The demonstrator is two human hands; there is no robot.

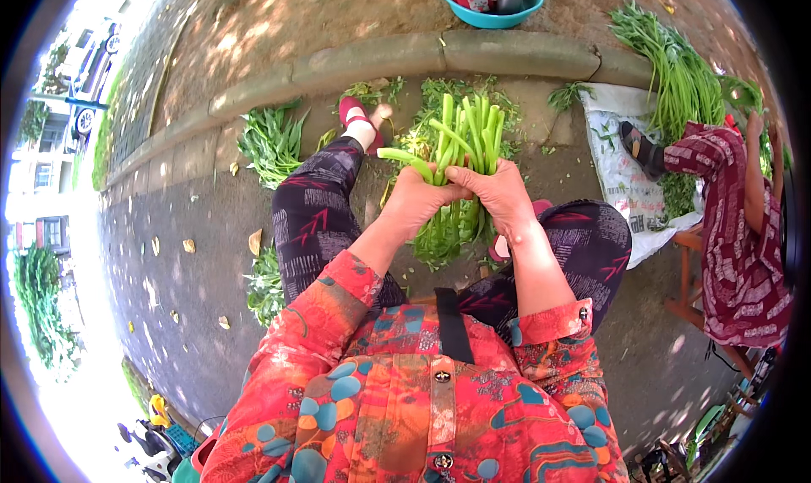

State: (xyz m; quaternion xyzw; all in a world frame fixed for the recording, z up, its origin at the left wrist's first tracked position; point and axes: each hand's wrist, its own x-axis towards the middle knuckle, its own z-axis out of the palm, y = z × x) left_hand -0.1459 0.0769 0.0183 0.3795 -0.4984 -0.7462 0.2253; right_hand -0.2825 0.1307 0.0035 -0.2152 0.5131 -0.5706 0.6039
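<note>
Between my knees (610,229), above the ground (211,289), I hold up a bunch of leafy green stems (475,136). The fingers of my left hand (414,200) and right hand (497,194) are curled around its middle. It looks light. I think the thick stems are stiff and could snap if bent hard, but the leaves (443,240) seem soft and easy to squash. A gentle grip on the stems, below their bare ends, seems best. I can't tell if they're slippery.
</note>
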